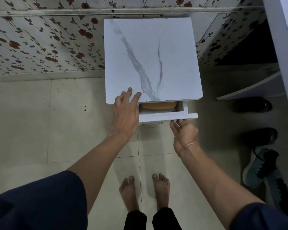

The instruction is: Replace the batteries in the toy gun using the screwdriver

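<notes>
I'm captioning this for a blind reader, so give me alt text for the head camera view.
A person stands barefoot over a white marble-look cabinet, left hand flat on its top, right hand gripping the front of a partly open drawer from below. The drawer holds something yellow; shoes lie on the floor at right.

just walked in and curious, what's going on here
A person stands barefoot at a small marble-topped cabinet. The left hand rests flat on the near edge of its top. The right hand hooks its fingers under the front of the drawer. The drawer stands partly open, with something orange showing inside.
</notes>
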